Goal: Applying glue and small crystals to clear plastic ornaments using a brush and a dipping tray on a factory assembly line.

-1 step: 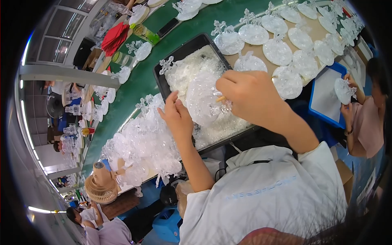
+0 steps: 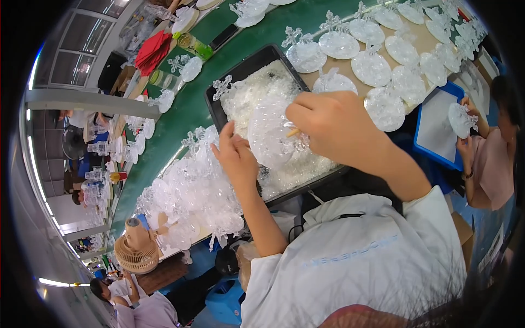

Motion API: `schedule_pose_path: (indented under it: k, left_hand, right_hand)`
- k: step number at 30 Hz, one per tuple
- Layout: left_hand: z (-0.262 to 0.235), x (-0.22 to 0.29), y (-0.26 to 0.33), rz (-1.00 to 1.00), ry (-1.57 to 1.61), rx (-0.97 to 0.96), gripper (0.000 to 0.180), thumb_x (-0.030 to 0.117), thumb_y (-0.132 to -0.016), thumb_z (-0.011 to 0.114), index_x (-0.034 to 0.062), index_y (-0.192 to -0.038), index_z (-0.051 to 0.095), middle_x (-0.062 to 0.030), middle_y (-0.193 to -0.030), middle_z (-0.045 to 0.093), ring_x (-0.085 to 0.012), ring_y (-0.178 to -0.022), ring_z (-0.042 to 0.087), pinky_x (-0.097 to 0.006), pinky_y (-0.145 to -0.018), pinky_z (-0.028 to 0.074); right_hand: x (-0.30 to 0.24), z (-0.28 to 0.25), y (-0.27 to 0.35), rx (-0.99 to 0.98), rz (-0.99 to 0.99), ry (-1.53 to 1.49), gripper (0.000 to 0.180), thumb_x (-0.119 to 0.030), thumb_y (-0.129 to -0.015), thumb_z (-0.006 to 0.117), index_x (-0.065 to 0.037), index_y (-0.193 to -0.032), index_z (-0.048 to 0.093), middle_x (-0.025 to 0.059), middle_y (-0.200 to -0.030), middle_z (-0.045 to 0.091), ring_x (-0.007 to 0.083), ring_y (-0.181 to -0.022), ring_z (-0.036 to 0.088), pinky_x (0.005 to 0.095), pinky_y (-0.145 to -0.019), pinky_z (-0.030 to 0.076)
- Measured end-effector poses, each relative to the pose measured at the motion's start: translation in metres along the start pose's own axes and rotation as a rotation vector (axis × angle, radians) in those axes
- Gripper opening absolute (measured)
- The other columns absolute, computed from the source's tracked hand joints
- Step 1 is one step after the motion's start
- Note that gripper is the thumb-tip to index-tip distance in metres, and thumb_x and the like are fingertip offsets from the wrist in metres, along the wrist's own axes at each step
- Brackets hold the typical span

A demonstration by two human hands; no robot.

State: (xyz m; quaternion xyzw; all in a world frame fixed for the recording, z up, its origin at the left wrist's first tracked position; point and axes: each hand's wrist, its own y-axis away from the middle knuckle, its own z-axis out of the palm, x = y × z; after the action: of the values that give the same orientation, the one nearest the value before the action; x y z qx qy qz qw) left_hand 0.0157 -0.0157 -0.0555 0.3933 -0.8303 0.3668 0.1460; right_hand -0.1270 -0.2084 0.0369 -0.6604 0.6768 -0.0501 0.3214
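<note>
Hands (image 2: 328, 128) tilt clear disc (image 2: 272, 134), face toward camera.

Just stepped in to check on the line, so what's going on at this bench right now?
A person in a white shirt holds a round clear plastic disc over a black tray of white granules. The left hand steadies the disc's edge, while the right hand works at it with a small tan stick. A heap of clear plastic ornaments lies to the left on the green table; finished discs sit in rows beyond. Another person at the right holds a disc over a blue tray.
</note>
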Motion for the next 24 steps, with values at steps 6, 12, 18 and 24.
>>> schedule_pose_path:
  k: [6,12,18,24]
  left_hand:
    - [-0.019,0.025,-0.015,0.009,0.218,0.163,0.031,0.001,-0.1,0.038,-0.0008,-0.123,0.058,-0.0169,-0.118,0.066,-0.0262,-0.096,0.07,-0.034,-0.091,0.049]
    - [-0.041,0.055,-0.028,-0.104,0.336,0.181,0.032,-0.003,-0.097,0.041,-0.0029,-0.127,0.051,-0.0157,-0.125,0.06,-0.0205,-0.089,0.069,-0.03,-0.068,0.06]
    - [-0.054,0.068,-0.037,0.242,0.038,0.046,0.022,0.012,-0.09,0.061,0.0045,-0.11,0.065,-0.0102,-0.103,0.066,-0.0235,-0.085,0.06,-0.036,-0.078,0.046]
    - [-0.052,0.087,-0.041,0.253,0.101,-0.145,0.028,0.022,-0.083,0.073,0.0035,-0.102,0.068,-0.0079,-0.078,0.062,-0.0223,-0.069,0.056,-0.035,-0.068,0.042]
  right_hand:
    - [0.012,-0.014,-0.045,-0.036,-0.265,0.104,0.015,-0.004,-0.069,0.07,-0.003,-0.079,0.06,0.0091,-0.077,0.056,0.0273,-0.068,0.065,0.0384,-0.058,0.051]
    - [0.008,-0.009,-0.075,-0.165,-0.473,0.109,0.009,-0.002,-0.068,0.07,-0.002,-0.072,0.062,0.0124,-0.08,0.059,0.0304,-0.072,0.066,0.0382,-0.062,0.054]
    - [0.006,-0.008,-0.086,-0.304,-0.448,0.118,0.011,0.0,-0.065,0.071,-0.001,-0.075,0.066,0.0158,-0.083,0.066,0.0312,-0.075,0.069,0.0372,-0.063,0.055]
    - [-0.009,-0.011,-0.101,-0.411,-0.361,-0.038,0.007,-0.001,-0.068,0.07,0.001,-0.073,0.066,0.0183,-0.079,0.066,0.0337,-0.076,0.07,0.0366,-0.06,0.055]
